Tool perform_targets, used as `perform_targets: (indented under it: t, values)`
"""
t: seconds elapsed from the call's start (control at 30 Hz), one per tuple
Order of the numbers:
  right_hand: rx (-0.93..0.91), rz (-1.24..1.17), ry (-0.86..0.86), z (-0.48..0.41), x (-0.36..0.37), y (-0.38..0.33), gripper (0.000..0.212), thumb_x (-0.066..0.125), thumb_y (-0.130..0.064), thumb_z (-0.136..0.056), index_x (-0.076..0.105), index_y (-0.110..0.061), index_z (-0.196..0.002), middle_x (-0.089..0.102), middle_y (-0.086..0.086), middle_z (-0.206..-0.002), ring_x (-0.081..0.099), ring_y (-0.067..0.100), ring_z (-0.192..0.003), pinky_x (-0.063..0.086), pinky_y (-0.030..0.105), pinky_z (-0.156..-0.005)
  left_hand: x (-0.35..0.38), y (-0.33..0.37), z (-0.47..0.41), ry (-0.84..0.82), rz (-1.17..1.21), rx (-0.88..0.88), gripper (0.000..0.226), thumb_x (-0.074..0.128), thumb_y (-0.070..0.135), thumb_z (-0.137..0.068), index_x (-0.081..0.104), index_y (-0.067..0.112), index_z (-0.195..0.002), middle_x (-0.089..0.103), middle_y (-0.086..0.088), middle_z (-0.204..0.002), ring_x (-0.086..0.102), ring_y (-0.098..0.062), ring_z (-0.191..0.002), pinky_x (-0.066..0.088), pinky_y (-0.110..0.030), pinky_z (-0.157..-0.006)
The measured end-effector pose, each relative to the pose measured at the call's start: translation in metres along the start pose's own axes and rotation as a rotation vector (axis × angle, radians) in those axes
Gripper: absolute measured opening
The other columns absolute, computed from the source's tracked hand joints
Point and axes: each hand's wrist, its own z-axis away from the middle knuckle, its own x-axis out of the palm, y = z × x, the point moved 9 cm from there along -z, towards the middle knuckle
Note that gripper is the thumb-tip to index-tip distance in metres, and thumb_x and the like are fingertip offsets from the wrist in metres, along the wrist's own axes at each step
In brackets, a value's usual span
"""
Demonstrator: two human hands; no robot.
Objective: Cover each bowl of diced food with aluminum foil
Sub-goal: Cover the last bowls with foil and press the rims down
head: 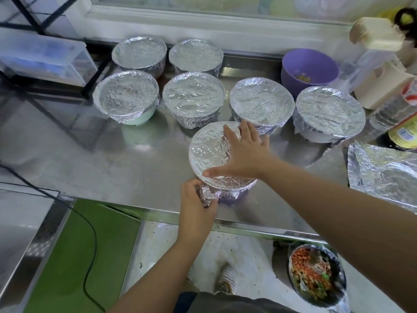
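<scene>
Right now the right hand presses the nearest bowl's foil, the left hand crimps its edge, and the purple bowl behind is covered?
No: the head view shows the purple bowl uncovered. The right hand presses the foil, the left hand crimps it.

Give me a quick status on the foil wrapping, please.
Left grip pinching foil skirt of near bowl; right grip flat on top. Six bowls behind covered. Nothing obstructing.

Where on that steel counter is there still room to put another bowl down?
The widest bare patch is front left, between the mint-green bowl, the bowl being wrapped and the front edge of the counter. A smaller gap lies between that bowl and the loose foil sheet. The back rows of covered bowls and the right corner are crowded.
</scene>
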Motion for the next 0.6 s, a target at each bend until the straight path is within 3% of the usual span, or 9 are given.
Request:
perform_targets:
  t: [0.1, 0.27, 0.37, 0.43, 0.53, 0.6]
  values:
    - [0.0, 0.002, 0.004, 0.001, 0.001, 0.001, 0.146, 0.048, -0.104, -0.046, -0.011, -0.032, -0.159, -0.025, 0.014, -0.164, -0.026, 0.031, -0.15, -0.007, 0.066, -0.118, -0.005, -0.004, -0.003, -0.026, 0.022, -0.021, 0.046, 0.075, 0.011, -0.087, 0.046, 0.04, -0.106, 0.063, 0.002, -0.109, 0.064, -0.005, -0.09, 0.052, -0.017, -0.072]
    - [-0.055, -0.059, 0.048, 0.009, -0.003, -0.001, 0.143, 0.048, -0.102, -0.047, -0.008, -0.033, -0.159, -0.024, 0.011, -0.165, -0.026, 0.029, -0.15, -0.01, 0.063, -0.117, -0.014, 0.002, -0.005, -0.076, 0.029, 0.003, 0.039, 0.074, 0.003, -0.088, 0.056, 0.027, -0.113, 0.069, 0.015, -0.099, 0.064, 0.004, -0.085, 0.046, -0.008, -0.068]
    - [-0.233, -0.026, 0.112, 0.023, -0.005, -0.011, 0.139, 0.033, -0.106, -0.044, -0.006, -0.038, -0.158, -0.023, 0.004, -0.165, -0.027, 0.027, -0.15, -0.008, 0.066, -0.118, -0.017, 0.001, -0.008, -0.122, 0.007, 0.01, 0.036, 0.076, 0.012, -0.088, 0.056, 0.025, -0.116, 0.068, 0.011, -0.097, 0.063, 0.001, -0.08, 0.046, -0.01, -0.067]
    - [-0.379, 0.053, 0.152, 0.035, 0.001, -0.017, 0.134, 0.027, -0.107, -0.046, -0.002, -0.04, -0.158, -0.017, 0.002, -0.167, -0.024, 0.026, -0.151, -0.006, 0.064, -0.12, -0.015, -0.007, -0.009, -0.163, -0.002, -0.008, 0.046, 0.082, 0.026, -0.085, 0.055, 0.027, -0.122, 0.067, 0.011, -0.11, 0.065, -0.004, -0.094, 0.052, -0.016, -0.078]
    - [-0.54, 0.122, 0.23, 0.047, 0.016, -0.02, 0.109, 0.047, -0.09, -0.068, 0.014, -0.036, -0.158, 0.001, 0.007, -0.168, -0.01, 0.029, -0.154, -0.003, 0.059, -0.122, -0.013, -0.019, -0.003, -0.199, 0.169, -0.131, 0.066, 0.089, 0.038, -0.072, 0.051, 0.03, -0.125, 0.062, 0.009, -0.124, 0.062, -0.004, -0.112, 0.055, -0.028, -0.09]
    - [-0.591, 0.139, 0.296, 0.05, 0.02, -0.019, 0.097, 0.062, -0.074, -0.078, 0.021, -0.035, -0.156, 0.013, 0.009, -0.167, 0.0, 0.032, -0.154, 0.005, 0.06, -0.122, -0.013, -0.025, -0.001, -0.173, 0.353, -0.244, 0.058, 0.086, 0.028, -0.08, 0.048, 0.025, -0.124, 0.063, 0.0, -0.124, 0.065, -0.008, -0.105, 0.055, -0.022, -0.079]
